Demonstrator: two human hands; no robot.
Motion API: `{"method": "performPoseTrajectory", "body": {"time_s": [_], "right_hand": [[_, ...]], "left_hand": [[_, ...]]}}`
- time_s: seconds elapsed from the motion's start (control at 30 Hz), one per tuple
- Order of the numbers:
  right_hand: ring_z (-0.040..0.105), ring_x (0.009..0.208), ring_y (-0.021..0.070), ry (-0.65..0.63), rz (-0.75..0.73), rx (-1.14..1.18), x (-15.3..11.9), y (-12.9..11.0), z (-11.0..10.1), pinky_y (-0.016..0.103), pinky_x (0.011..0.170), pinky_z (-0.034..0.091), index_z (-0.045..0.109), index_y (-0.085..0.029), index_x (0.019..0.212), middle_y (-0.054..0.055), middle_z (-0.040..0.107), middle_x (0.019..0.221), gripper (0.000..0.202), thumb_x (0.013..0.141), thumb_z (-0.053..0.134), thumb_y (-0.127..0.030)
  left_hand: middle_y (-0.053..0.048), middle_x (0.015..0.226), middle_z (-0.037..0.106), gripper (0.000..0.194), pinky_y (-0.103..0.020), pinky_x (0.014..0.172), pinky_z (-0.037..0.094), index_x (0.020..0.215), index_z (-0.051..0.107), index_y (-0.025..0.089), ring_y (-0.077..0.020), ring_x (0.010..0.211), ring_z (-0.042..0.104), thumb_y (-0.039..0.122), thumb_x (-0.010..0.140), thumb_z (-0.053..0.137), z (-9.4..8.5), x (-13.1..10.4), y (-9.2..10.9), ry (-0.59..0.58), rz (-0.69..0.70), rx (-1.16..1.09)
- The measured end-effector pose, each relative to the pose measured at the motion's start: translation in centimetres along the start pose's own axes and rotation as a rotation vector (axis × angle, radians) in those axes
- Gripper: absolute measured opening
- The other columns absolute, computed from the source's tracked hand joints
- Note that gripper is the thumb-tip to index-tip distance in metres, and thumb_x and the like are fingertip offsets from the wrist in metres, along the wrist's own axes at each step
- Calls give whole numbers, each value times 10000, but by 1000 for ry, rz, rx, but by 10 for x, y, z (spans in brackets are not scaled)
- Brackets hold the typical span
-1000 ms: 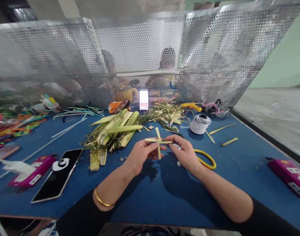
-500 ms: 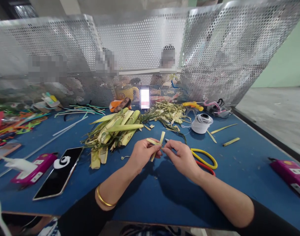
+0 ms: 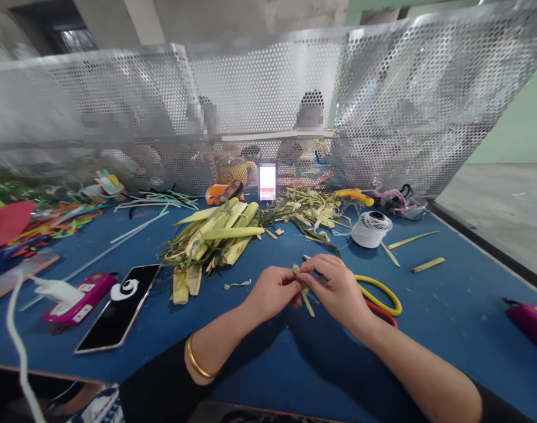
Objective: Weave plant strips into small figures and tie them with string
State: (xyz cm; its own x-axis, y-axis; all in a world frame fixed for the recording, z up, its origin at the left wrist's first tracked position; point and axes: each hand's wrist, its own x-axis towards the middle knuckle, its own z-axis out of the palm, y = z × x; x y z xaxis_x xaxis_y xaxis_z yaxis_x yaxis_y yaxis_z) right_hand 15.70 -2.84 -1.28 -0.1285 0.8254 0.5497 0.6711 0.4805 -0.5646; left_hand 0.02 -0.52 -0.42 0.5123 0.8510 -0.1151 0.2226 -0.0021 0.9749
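Observation:
My left hand [image 3: 275, 292] pinches a pale green leaf strip [image 3: 309, 304] above the blue table. Close beside it, my right hand [image 3: 336, 288] has its thumb and fingers closed on the same strip, near its upper end. One end of the strip hangs down between the hands; the rest is largely hidden by my fingers. Yellow and red scissor handles [image 3: 385, 295] stick out from behind my right hand. Left of my hands lies a pile of green husks [image 3: 220, 235]. A white spool of thread [image 3: 371, 229] stands behind my right hand.
A black phone [image 3: 118, 311] and a magenta power strip [image 3: 81, 298] lie at the left. Shredded leaves [image 3: 308, 208] and a lit phone [image 3: 267, 181] are at the back, before a perforated metal screen [image 3: 259, 76]. People are behind it. Another magenta block [image 3: 530, 320] is at the right.
The view has shifted, so the table things appear further right. My hands have come closer together, and the strips that stood crossed between them are now mostly covered, with one end pointing down.

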Motion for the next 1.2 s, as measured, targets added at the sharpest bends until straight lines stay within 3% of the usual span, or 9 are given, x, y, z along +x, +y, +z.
{"method": "performPoseTrajectory", "body": {"time_s": [0.13,0.3,0.5,0.6,0.67,0.8,0.97,1.1,1.2], "right_hand": [[609,773,195,5,59,69,0,1,4,332,774,439,609,-228,710,21,657,724,182,873,551,-284],[633,899,207,-7,145,132,5,13,0,322,800,449,659,-224,881,53,697,924,182,901,506,-319],[644,796,197,-24,69,-19,8,25,-1,309,745,438,679,-220,812,40,709,822,206,907,510,-290],[639,793,200,-108,22,-181,8,25,0,328,780,418,681,-221,832,36,709,817,187,912,514,-252],[639,816,210,-154,17,-264,8,24,2,340,792,412,683,-216,893,47,709,849,167,914,522,-254],[628,907,229,-96,-50,-352,8,21,1,370,867,396,668,-200,1003,90,699,949,205,933,504,-301],[607,831,212,-63,-124,-537,18,25,-18,375,930,341,679,-190,888,77,690,838,282,960,431,-303],[599,807,218,107,98,-753,31,56,-57,372,889,340,678,-168,819,104,687,832,318,946,409,-280],[602,907,265,288,414,-925,32,95,-89,379,810,355,663,-141,1031,152,680,1011,290,904,407,-192]], "left_hand": [[8,510,590,297,-226,570,423,577,609,177,-125,505,553,364,802,562,-1,1,-3,-38,37,99],[-18,593,655,324,-233,618,435,660,668,185,-157,591,612,393,857,517,-8,4,-1,175,141,249],[-29,859,747,225,-270,783,455,959,733,257,-217,823,665,352,844,565,-17,10,0,280,255,489],[-38,1015,735,399,-308,880,460,1162,662,269,-237,949,652,290,764,663,-26,15,0,416,239,503],[-50,1064,720,377,-327,921,459,1150,663,248,-232,999,644,201,780,612,-34,18,0,483,236,479],[-44,1019,729,321,-332,899,487,1095,679,244,-222,968,660,186,793,585,-43,22,0,516,213,424],[-56,1016,732,288,-337,879,502,1062,692,228,-229,961,665,229,788,607,-40,22,0,475,193,437],[-63,1030,727,302,-331,880,506,1073,686,205,-221,952,665,239,785,606,-37,20,2,490,206,413],[-64,1020,727,295,-323,862,515,1065,687,200,-215,937,665,254,787,604,-37,19,3,513,234,385]]}}
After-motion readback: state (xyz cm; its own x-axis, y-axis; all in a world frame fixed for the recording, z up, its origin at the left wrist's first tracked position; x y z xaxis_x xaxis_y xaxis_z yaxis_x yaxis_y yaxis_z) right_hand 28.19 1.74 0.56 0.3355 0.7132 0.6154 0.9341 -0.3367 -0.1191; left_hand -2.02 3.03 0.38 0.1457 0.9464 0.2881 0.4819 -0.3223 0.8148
